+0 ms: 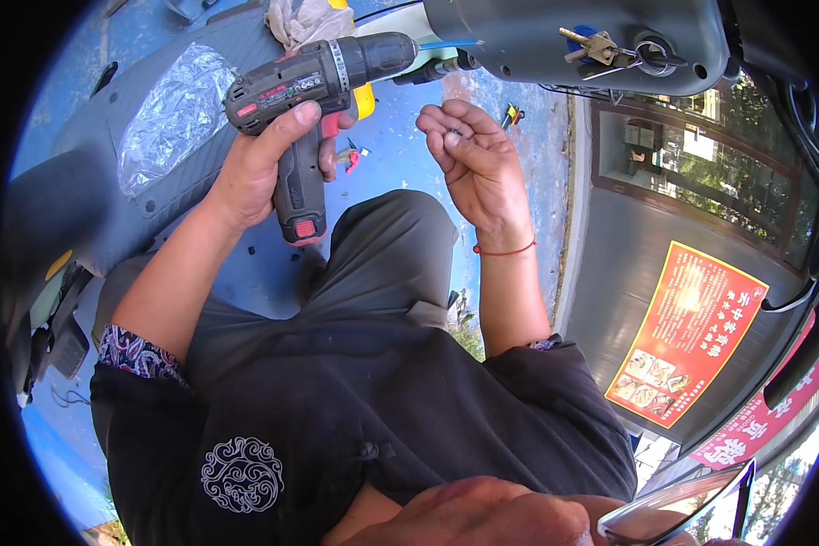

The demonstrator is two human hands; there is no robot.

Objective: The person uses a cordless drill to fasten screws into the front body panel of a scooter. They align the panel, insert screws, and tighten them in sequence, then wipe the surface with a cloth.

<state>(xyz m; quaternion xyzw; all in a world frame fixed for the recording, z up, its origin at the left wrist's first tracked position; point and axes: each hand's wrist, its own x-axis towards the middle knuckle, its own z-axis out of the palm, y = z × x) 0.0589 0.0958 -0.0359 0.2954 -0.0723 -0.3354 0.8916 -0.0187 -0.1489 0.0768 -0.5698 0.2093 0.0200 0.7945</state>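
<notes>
My left hand (pixel 257 168) is wrapped round the grip of a black cordless drill (pixel 287 91) with red accents, its index finger by the red trigger. A blue driver bit (pixel 450 44) sticks out of the chuck, pointing right toward a dark grey scooter panel (pixel 528 41). My right hand (pixel 482 168) is raised below that panel, palm up, fingers curled and thumb pressed in. At its fingertips shows a small dark thing (pixel 455 134), too small to name for sure. A bunch of keys (pixel 601 47) sits at the panel.
Crinkled clear plastic wrap (pixel 177 118) lies on a grey scooter part (pixel 91 136) at the left. A pale cloth (pixel 305 20) is behind the drill. Small red (pixel 350 160) and yellow-red items (pixel 512 116) lie on the blue floor. A wall with a red poster (pixel 687 332) stands right.
</notes>
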